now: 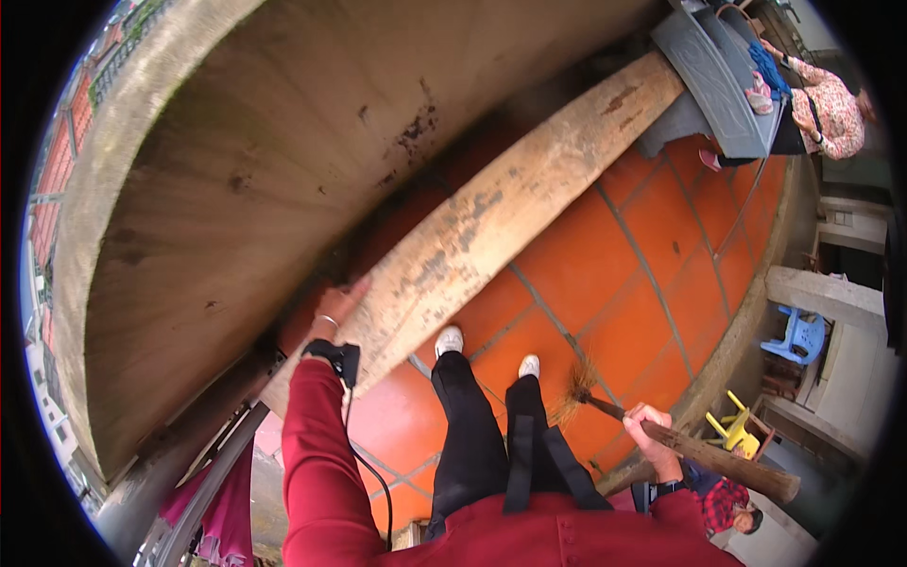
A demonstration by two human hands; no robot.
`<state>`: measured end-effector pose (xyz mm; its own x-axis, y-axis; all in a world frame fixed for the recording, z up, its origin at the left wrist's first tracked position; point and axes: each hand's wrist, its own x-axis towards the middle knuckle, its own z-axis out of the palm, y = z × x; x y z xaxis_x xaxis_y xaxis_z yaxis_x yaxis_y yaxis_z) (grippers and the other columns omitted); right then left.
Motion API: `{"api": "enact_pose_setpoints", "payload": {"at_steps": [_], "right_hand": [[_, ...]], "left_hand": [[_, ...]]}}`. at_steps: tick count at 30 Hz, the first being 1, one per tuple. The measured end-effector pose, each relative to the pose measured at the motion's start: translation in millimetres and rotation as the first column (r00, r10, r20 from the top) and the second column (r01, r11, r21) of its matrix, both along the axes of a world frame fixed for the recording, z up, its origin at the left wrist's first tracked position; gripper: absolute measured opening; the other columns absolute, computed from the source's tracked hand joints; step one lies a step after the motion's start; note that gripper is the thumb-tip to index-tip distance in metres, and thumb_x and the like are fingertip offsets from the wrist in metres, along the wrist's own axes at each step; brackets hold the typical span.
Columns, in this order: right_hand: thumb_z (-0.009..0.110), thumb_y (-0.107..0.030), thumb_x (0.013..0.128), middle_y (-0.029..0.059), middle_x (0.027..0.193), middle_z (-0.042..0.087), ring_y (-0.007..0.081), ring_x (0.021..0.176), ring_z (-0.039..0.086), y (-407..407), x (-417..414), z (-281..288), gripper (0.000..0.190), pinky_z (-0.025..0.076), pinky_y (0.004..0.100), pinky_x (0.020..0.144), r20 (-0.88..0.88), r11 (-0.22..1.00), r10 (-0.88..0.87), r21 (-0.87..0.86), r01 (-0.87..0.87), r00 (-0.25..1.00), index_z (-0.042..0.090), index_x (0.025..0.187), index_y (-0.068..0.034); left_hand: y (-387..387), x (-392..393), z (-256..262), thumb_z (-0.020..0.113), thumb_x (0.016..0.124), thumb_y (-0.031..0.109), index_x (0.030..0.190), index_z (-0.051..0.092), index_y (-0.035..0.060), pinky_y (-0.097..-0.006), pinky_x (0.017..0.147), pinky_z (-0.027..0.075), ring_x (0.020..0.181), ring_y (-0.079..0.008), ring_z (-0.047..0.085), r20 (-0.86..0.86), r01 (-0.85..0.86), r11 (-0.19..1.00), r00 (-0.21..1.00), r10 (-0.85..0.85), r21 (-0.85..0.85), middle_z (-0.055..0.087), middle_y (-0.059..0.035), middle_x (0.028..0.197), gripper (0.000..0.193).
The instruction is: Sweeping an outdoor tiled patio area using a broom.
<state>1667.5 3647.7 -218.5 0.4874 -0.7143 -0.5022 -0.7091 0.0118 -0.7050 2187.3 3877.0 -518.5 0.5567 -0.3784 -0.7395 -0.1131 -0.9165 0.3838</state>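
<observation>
My left hand [341, 303] lies at the far edge of a long, worn wooden plank [489, 223]. Its fingers are blurred, so I cannot tell whether they grip the edge. A bracelet and a dark strapped device sit at that wrist. On the other side, my right hand [650, 429] is closed around the thick wooden handle [737, 464] of a short broom. The broom's straw bristles [577, 390] point toward the orange floor tiles [623, 283], close to my white shoes [449, 341].
A stained wall [269, 212] rises beyond the plank. Past its far end, a person in a floral top [829, 106] stands beside a grey piece of furniture [716, 78]. A low ledge [730, 319] borders the tiles; beyond are a blue plastic chair [801, 337], a yellow chair [740, 432] and another person [726, 503].
</observation>
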Motion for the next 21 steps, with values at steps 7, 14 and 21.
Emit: {"api": "enact_pose_setpoints", "payload": {"at_steps": [7,14,21], "right_hand": [[0.064,-0.001,0.085,0.0031,0.068,0.051,0.0134,0.069,0.050,2.5,-33.9,-21.8,0.024,0.048,0.0360,0.083,0.029,0.999,-0.033,0.016,0.032,0.999,0.046,0.069,-0.004],[0.065,-0.009,0.087,0.0047,0.071,0.056,0.0104,0.064,0.050,-4.3,4.1,-2.3,0.022,0.043,0.0267,0.062,-0.117,0.993,0.043,-0.104,-0.055,0.992,0.050,0.072,-0.002],[0.069,-0.008,0.071,0.0141,0.062,0.057,0.0320,0.062,0.060,-27.0,110.1,8.0,0.017,0.047,0.0403,0.058,0.115,0.894,0.423,-0.213,-0.393,0.899,0.055,0.076,-0.002]], "left_hand": [[-15.4,10.6,-24.4,0.044,0.071,0.087,0.125,0.062,0.0044,-0.0404,0.104,0.040,0.124,-0.0352,0.053,0.264,0.069,0.979,0.964,-0.017,-0.191,0.058,-0.0237,0.128,0.101],[-46.1,-44.5,44.6,0.059,0.084,0.060,0.131,0.055,0.0057,-0.0472,0.103,0.039,0.123,-0.0470,0.044,0.632,-0.049,0.993,0.775,-0.031,0.109,0.053,-0.0234,0.131,0.072],[-76.1,-123.3,241.1,0.055,0.094,0.026,0.133,0.049,-0.0025,-0.0383,0.101,0.043,0.122,-0.0269,0.053,-0.260,-0.245,0.248,0.965,-0.029,-0.937,0.054,-0.0166,0.131,0.049]]}}
